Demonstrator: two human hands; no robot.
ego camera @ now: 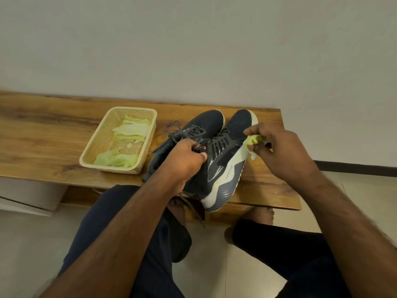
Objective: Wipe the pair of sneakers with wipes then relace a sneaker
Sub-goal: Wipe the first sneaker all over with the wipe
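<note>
Two dark navy sneakers with white soles lie side by side on the wooden bench (43,134). My left hand (184,160) grips the right sneaker (227,160) at its tongue and collar, tilting it so the side faces up. The left sneaker (199,125) rests beside it with loose grey laces (178,132) spread out. My right hand (277,151) pinches a crumpled pale green wipe (253,143) against the right sneaker's white sole edge.
A cream plastic basket (92,155) with several pale green wipes stands on the bench to the left of the sneakers. The wall runs right behind the bench. My knees and bare feet are below the bench's front edge, over a tiled floor.
</note>
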